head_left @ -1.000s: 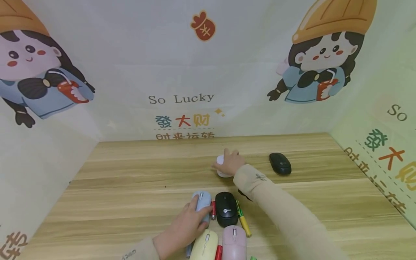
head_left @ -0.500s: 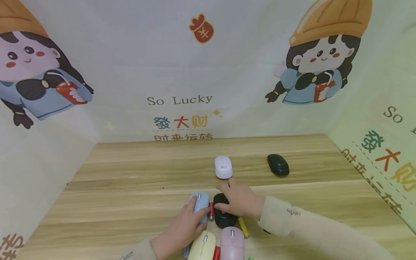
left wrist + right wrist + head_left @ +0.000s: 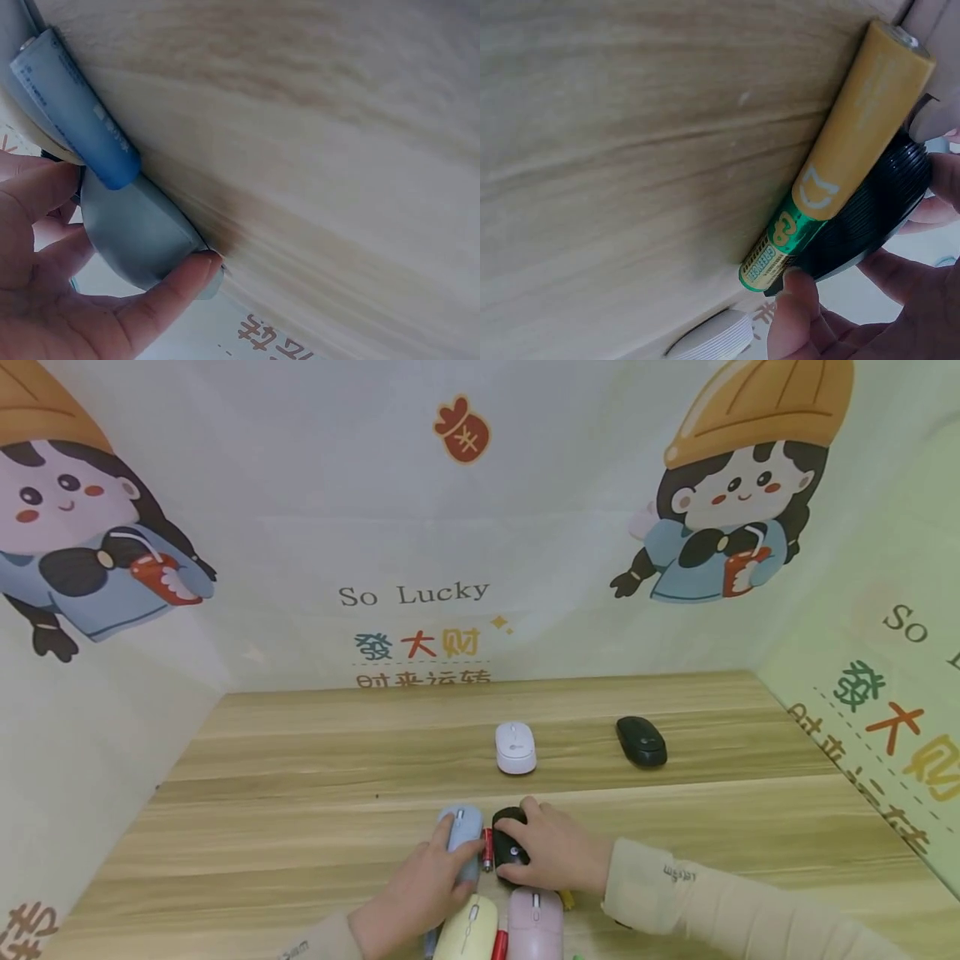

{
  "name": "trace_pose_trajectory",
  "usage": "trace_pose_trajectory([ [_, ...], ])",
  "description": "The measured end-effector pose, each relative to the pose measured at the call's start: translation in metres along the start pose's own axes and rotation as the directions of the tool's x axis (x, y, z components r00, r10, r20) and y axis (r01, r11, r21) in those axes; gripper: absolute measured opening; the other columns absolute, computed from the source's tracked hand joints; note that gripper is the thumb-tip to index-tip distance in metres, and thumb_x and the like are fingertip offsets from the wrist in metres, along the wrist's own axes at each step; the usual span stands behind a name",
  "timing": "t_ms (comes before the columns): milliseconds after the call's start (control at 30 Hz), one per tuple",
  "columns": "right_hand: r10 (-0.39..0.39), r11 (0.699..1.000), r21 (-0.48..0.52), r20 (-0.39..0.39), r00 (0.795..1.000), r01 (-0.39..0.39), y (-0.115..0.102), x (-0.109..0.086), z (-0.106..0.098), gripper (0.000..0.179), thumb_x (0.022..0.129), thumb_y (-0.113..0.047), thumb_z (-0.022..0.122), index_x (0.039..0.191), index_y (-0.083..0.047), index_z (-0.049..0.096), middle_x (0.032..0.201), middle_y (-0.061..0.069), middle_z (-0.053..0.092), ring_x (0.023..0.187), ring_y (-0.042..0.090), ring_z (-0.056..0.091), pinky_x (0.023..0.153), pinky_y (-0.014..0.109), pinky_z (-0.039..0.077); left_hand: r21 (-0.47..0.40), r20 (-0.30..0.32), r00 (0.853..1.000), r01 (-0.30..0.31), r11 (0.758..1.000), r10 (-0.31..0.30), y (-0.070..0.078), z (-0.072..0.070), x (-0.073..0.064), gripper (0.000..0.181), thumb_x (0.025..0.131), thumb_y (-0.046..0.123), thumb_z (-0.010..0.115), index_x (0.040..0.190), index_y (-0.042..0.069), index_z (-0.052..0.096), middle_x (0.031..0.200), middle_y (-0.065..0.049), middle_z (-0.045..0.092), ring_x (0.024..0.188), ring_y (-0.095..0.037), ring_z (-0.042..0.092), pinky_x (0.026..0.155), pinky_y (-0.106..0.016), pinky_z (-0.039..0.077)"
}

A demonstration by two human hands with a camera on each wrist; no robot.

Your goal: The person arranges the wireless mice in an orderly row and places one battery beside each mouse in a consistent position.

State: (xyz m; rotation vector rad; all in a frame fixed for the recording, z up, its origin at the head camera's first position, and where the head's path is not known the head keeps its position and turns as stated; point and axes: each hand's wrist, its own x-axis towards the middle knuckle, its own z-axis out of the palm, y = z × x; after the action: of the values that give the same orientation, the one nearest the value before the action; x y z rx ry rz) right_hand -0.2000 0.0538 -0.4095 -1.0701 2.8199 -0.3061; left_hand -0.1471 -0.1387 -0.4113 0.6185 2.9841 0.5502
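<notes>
At the lower border of the head view, the yellow mouse [image 3: 467,935] and the pink mouse [image 3: 536,928] lie side by side, both cut by this border, with a first red battery [image 3: 500,945] in the narrow gap between them.

Just beyond them, the left hand [image 3: 416,885] grips the blue mouse [image 3: 461,823], with fingers bent around its body. A blue battery [image 3: 79,112] lies along the outer side there. The right hand [image 3: 562,847] grips the near black mouse [image 3: 510,853], thumb and fingers around it; on its outer side a yellow battery [image 3: 862,120] and a green battery [image 3: 776,247] stand in one line, end toward end. Between these two mice there is only a thin slot, and a second red battery [image 3: 487,850] fills it.

On the outer side of each hand, the wood of the counter [image 3: 285,810] runs wide until its side edges. Farther on, a strip of wood separates the hands from the white mouse [image 3: 516,747]. The far black mouse [image 3: 642,742] lies to its right, well apart, turned a little. Both are near the back edge, where the printed wall cloth [image 3: 300,527] begins.
</notes>
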Motion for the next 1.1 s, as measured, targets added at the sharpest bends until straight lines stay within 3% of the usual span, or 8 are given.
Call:
trace_pose_trajectory([
  [100,-0.002,1.0,0.022,-0.008,1.0,0.002,-0.001,0.0,0.0,0.053,0.081,-0.047,0.061,0.122,-0.014,0.056,0.109,0.014,0.051,0.081,0.019,0.051,0.069,0.031,0.047,-0.015,0.002,0.999,0.049,0.999,-0.049,0.0,0.0,0.002,0.048,0.082,0.025,0.066,0.127,0.014,0.052,0.133,-0.036,0.033,0.087,-0.043,0.058,0.06,-0.049,0.051],
  [200,0.003,0.999,0.055,-0.015,1.0,-0.002,-0.001,-0.001,0.0,0.053,0.081,-0.046,0.062,0.122,-0.013,0.056,0.108,0.014,0.05,0.08,0.018,0.05,0.067,0.03,0.045,-0.011,-0.038,0.992,0.117,0.993,-0.118,0.001,0.0,0.005,0.053,0.081,0.029,0.066,0.128,0.01,0.05,0.123,-0.034,0.042,0.082,-0.042,0.058,0.058,-0.048,0.05],
  [367,0.011,0.996,0.085,-0.036,0.999,-0.008,-0.001,-0.001,0.001,0.052,0.079,-0.043,0.064,0.12,-0.011,0.056,0.102,0.013,0.049,0.075,0.016,0.048,0.063,0.027,0.042,0.011,-0.094,0.965,0.249,0.969,-0.246,0.004,0.0,0.011,0.072,0.078,0.041,0.067,0.131,-0.001,0.043,0.097,-0.026,0.048,0.07,-0.033,0.054,0.054,-0.042,0.047],
  [500,0.007,0.997,0.081,-0.048,0.999,-0.004,-0.001,-0.001,0.002,0.052,0.079,-0.043,0.065,0.119,-0.011,0.056,0.102,0.013,0.049,0.075,0.016,0.048,0.063,0.027,0.042,0.013,-0.057,0.947,0.316,0.949,-0.315,0.007,0.0,0.014,0.076,0.077,0.044,0.065,0.13,-0.005,0.04,0.095,-0.027,0.054,0.077,-0.036,0.057,0.062,-0.046,0.049],
  [733,-0.001,0.997,0.078,-0.055,0.998,0.005,-0.001,0.0,0.003,0.053,0.079,-0.043,0.065,0.119,-0.01,0.057,0.1,0.012,0.048,0.074,0.015,0.046,0.062,0.026,0.04,0.005,-0.06,0.947,0.315,0.949,-0.314,0.006,0.002,0.017,0.064,0.075,0.039,0.067,0.117,-0.005,0.045,0.076,-0.019,0.056,0.063,-0.029,0.055,0.053,-0.042,0.045],
  [900,0.005,0.996,0.084,-0.05,0.999,0.0,-0.001,0.0,0.003,0.053,0.079,-0.042,0.065,0.12,-0.01,0.056,0.101,0.012,0.048,0.074,0.015,0.046,0.063,0.027,0.039,0.002,-0.075,0.945,0.318,0.948,-0.317,0.008,0.0,0.019,0.056,0.073,0.036,0.069,0.107,-0.005,0.048,0.073,-0.016,0.053,0.062,-0.027,0.052,0.052,-0.041,0.044],
  [1100,0.013,0.996,0.091,-0.041,0.999,-0.009,-0.002,-0.001,0.003,0.054,0.079,-0.043,0.065,0.121,-0.011,0.056,0.103,0.013,0.048,0.076,0.016,0.046,0.064,0.028,0.041,-0.045,-0.019,0.934,0.356,0.933,-0.357,0.01,-0.005,0.023,0.052,0.071,0.031,0.07,0.103,-0.004,0.048,0.072,-0.014,0.051,0.061,-0.024,0.05,0.051,-0.037,0.044],
])
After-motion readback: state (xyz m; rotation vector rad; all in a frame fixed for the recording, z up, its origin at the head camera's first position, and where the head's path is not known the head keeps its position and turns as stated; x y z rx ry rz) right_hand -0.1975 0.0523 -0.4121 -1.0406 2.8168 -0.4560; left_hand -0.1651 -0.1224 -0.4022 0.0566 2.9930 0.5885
